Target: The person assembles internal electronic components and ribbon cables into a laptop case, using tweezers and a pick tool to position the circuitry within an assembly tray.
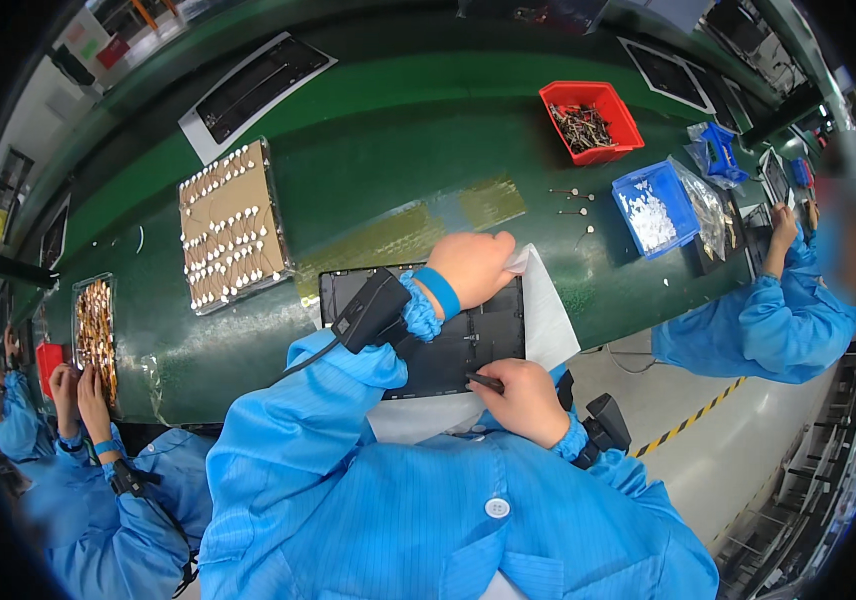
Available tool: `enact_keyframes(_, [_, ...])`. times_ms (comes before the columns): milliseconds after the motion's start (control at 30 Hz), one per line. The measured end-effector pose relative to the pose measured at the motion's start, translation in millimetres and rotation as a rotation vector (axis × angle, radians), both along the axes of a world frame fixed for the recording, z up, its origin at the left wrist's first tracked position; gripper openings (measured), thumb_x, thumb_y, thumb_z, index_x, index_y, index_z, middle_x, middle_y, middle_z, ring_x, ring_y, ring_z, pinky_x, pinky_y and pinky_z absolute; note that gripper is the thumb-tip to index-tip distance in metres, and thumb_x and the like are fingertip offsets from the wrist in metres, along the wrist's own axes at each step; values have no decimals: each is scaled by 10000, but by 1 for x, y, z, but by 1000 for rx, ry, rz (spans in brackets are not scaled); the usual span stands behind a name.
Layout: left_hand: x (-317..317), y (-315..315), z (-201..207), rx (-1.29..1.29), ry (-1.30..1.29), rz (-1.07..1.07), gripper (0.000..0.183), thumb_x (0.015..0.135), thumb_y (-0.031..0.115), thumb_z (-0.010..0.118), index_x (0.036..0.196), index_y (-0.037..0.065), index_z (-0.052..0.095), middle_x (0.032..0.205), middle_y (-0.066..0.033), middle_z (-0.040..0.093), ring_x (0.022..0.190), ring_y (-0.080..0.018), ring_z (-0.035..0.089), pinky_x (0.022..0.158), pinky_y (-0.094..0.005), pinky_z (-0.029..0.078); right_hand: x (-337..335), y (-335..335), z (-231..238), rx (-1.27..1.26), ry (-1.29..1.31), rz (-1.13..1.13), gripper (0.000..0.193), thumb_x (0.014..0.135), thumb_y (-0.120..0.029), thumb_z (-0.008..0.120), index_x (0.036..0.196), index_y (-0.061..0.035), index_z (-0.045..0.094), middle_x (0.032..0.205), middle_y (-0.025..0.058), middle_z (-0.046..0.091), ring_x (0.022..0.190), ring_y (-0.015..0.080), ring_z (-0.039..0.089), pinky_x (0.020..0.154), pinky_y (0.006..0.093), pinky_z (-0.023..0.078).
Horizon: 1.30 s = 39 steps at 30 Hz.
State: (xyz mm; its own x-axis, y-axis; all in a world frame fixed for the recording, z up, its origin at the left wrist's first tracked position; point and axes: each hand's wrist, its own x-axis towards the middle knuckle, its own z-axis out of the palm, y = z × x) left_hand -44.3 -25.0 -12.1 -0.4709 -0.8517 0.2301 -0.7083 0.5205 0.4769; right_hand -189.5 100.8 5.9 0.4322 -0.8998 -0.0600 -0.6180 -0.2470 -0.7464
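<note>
On the green workbench [368,190], directly before the person, lies a flat black panel [458,345] resting on a white sheet [548,310], and everything else can be placed from that panel. The left hand [473,265] lies curled at the panel's far edge, its knuckles over the top corner of the white sheet; whether it pinches the sheet or merely presses on it I cannot tell. Its wrist carries a blue band and a black device on a cable. The right hand [523,398] sits at the panel's near edge, fingers closed around a thin dark tool [485,380] whose tip points leftward over the panel's surface (the tip seems to touch it, though the contact is too small to confirm).

Left of the panel, and a little beyond it, stands a brown tray [231,228] studded with small white pieces. Farther left again, near the bench's edge, is a second tray [95,325] of amber-coloured parts. Beyond the panel to the right sits a red bin [616,115] holding dark metal parts, and nearer, still right of the panel, a blue bin [673,195] with small white pieces. A few loose pins [573,210] lie between the panel and these bins. Co-workers in blue coats sit at either side.
</note>
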Motion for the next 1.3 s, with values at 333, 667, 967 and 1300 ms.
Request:
enact_keyframes(333, [4, 2, 0, 22, 69, 34, 293, 730, 278, 646, 853, 31, 548, 807, -150, 581, 722, -341, 594, 582, -433, 480, 18, -6, 14, 73, 287, 47, 154, 689, -147, 643, 711, -27, 550, 678, 152, 576, 663, 347, 577, 572, 439, 449])
enact_keyframes(667, [48, 32, 36, 86, -151, 292, 476, 692, 313, 693, 1041, 15, 565, 1063, -113, 544, 1043, -300, 482, 823, -469, 435, -22, -73, 43, -140, -307, 12, 59, 801, -63, 553, 791, -14, 521, 814, 106, 515, 779, 251, 510, 709, 333, 412])
enact_keyframes(967, [73, 25, 21, 46, -186, 155, 637, 692, 355, 685, 1206, 32, 492, 1324, -98, 409, 1248, -297, 343, 1003, -551, 279, 30, -165, 13, 150, -702, -178, 169, 776, 45, 614, 926, 22, 539, 946, 97, 553, 877, 155, 578, 759, 254, 478])
enact_keyframes(1300, [73, 26, 21, 62, -121, 209, 649, 659, 356, 701, 1196, 49, 502, 1307, -88, 430, 1242, -281, 354, 994, -556, 263, 54, -173, -18, 115, -661, -243, 170, 738, 55, 662, 818, 18, 517, 911, 129, 618, 838, 151, 600, 736, 267, 500])
